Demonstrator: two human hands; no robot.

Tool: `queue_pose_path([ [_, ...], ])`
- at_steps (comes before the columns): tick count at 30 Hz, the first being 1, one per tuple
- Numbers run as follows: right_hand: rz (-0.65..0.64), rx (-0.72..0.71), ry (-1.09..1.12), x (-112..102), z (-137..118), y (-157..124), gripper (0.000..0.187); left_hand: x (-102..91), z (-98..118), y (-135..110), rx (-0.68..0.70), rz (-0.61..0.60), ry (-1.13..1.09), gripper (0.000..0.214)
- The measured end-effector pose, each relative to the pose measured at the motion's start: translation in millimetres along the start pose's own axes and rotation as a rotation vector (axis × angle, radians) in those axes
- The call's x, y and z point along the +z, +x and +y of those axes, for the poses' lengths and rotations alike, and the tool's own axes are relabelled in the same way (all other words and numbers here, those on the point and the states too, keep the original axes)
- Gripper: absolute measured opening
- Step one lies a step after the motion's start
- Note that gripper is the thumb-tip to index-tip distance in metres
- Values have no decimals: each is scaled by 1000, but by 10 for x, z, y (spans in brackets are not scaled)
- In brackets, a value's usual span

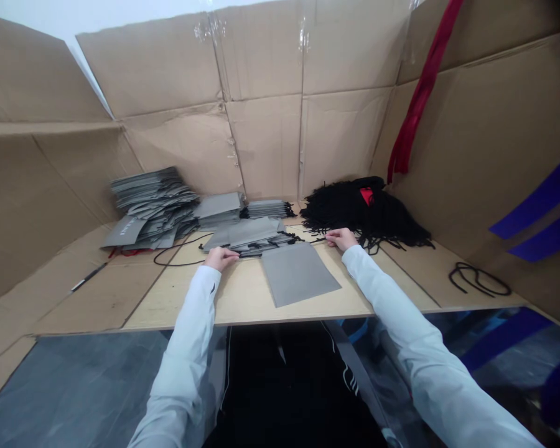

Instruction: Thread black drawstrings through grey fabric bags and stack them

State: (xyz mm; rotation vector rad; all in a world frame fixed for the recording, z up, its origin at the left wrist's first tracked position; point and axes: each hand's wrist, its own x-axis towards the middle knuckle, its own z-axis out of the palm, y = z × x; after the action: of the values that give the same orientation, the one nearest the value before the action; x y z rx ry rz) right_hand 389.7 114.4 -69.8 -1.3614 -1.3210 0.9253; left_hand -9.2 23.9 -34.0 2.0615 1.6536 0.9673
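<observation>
A flat grey fabric pouch point(301, 275) lies on the table with its top edge away from me. My left hand point(221, 257) is closed in a pinch on a black cord at the pouch's upper left; the cord trails off in a loop point(161, 261) to the left. To the upper right of the pouch, my right hand point(341, 239) pinches the dark end of a cord between thumb and fingers. Just behind the pouch is a loose pile of grey pouches point(245, 231) with black cords showing at their edges.
At the back left rises a tall stack of grey pouches point(154, 199), beside a lower stack point(219, 204) and a corded bundle point(268, 208). A heap of black cords point(364, 208) sits back right. One loose cord point(478, 280) and a pen point(88, 277) lie at the sides. Cardboard walls point(266, 137) enclose the table.
</observation>
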Motion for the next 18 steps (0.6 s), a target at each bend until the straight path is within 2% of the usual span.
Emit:
queue_pose_path([
  [3, 1, 7, 59, -8, 1, 6, 9, 39, -12, 18, -115, 16, -125, 25],
  [9, -25, 7, 115, -16, 18, 32, 13, 71, 14, 60, -282, 192, -426, 23],
  [12, -47, -9, 100, -28, 24, 39, 16, 54, -33, 84, -301, 214, -442, 21],
  [18, -55, -27, 183, -73, -3, 29, 16, 6, -204, 130, -253, 253, -461, 30],
])
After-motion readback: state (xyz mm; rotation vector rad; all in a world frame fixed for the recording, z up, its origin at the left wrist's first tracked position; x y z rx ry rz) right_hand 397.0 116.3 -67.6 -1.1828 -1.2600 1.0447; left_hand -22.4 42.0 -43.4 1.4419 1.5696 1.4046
